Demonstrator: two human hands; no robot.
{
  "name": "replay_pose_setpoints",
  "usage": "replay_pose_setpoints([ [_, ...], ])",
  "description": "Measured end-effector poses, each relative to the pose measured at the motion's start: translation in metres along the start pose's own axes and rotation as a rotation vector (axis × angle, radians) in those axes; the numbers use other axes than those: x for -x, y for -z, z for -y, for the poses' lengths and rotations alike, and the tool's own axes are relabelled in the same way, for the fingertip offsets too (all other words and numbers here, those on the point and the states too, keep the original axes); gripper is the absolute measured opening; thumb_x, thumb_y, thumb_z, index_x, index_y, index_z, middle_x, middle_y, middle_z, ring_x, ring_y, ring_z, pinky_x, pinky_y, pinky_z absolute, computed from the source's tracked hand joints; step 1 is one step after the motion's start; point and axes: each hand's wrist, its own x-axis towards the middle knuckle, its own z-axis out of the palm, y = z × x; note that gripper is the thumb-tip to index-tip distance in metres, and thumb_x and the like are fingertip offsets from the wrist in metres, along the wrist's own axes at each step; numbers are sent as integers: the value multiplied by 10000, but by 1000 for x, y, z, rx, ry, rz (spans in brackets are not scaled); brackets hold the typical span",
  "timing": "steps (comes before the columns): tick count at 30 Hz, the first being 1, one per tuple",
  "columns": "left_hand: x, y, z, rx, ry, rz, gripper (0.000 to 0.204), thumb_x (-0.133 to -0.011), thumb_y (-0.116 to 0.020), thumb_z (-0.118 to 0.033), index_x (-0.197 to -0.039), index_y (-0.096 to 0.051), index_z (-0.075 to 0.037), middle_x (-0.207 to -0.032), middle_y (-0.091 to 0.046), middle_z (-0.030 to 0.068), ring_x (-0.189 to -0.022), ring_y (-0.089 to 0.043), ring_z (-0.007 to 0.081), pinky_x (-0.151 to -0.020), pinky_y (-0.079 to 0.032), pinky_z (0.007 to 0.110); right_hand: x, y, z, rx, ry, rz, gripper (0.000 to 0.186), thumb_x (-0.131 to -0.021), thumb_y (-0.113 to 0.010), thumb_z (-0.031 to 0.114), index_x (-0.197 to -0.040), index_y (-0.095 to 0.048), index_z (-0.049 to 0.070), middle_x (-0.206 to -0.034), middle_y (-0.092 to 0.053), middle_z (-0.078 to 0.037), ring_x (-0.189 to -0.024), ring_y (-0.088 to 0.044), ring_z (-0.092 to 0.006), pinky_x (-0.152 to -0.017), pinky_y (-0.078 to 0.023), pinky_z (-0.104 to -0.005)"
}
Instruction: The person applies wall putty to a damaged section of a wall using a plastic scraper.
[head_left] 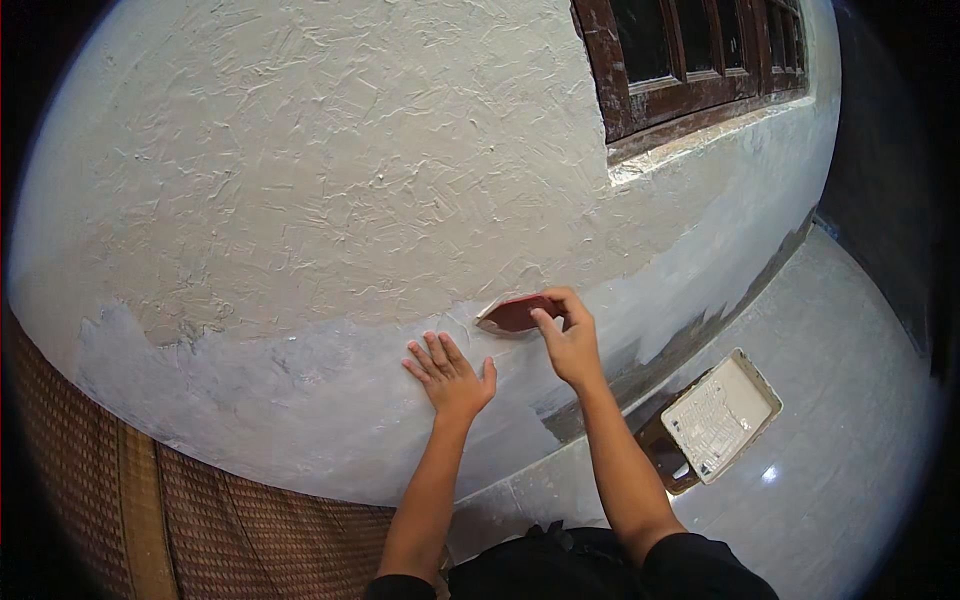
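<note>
My right hand (570, 343) grips a flat reddish-brown piece (515, 314) with a pale edge, between the thumb and fingers. Its tapered end points left, and it lies against the wall (350, 180); whether it is a scraper or a folded sanding sheet I cannot tell. To the left of it my left hand (449, 379) rests flat on the smooth greyish lower band of the wall, fingers spread and holding nothing. Above both hands the wall has a rough, cream-coloured texture with raised ridges. The uneven border between the two surfaces runs beside the reddish-brown piece.
A brown wooden window frame (690, 95) is set into the wall at upper right. Low on the right, a paint tray (722, 415) with whitish material sits on a brown stool (660, 445) on the shiny grey floor (830, 400). Woven matting (215, 510) borders the lower left.
</note>
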Motion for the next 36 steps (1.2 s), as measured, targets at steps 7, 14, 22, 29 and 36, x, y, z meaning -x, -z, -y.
replay_pose_setpoints([
  [7,-1,-1,0,-22,-6,-8,1158,-747,-658,-441,-1469,87,72,-1540,126,281,-1378,136,564,-1063,37,704,-18,19,9,-199,-29,-221,211,-868,-621,-2,-1073,-570,-3,-958,-625,-66,-860,-579,-130,-778,-468,-253],
  [14,-1,-2,1,-17,-7,-20,1155,-738,-665,-440,-1469,61,81,-1536,118,288,-1379,126,566,-1064,28,705,-21,13,-2,-10,-13,-147,213,-857,-628,-1,-1065,-583,6,-942,-637,-55,-857,-585,-128,-780,-462,-269],
  [22,-1,-3,-1,-27,-1,-20,1157,-730,-670,-439,-1473,54,74,-1539,115,283,-1382,117,564,-1065,20,706,-30,26,2,10,-17,-79,240,-865,-625,2,-1099,-575,8,-975,-647,-72,-890,-595,-137,-820,-477,-275],
  [29,-1,-4,0,-25,-1,-28,1155,-733,-667,-443,-1477,55,67,-1541,110,281,-1385,111,561,-1065,18,706,-35,36,3,17,-13,-59,234,-863,-627,-2,-1092,-576,5,-959,-638,-64,-874,-602,-141,-805,-484,-274],
  [36,0,-4,-2,-23,-8,-36,1156,-735,-664,-443,-1476,62,68,-1542,100,283,-1384,108,562,-1064,22,707,-31,37,0,-11,14,-10,196,-871,-602,-21,-1061,-562,0,-958,-649,-79,-886,-611,-132,-793,-502,-273],
])
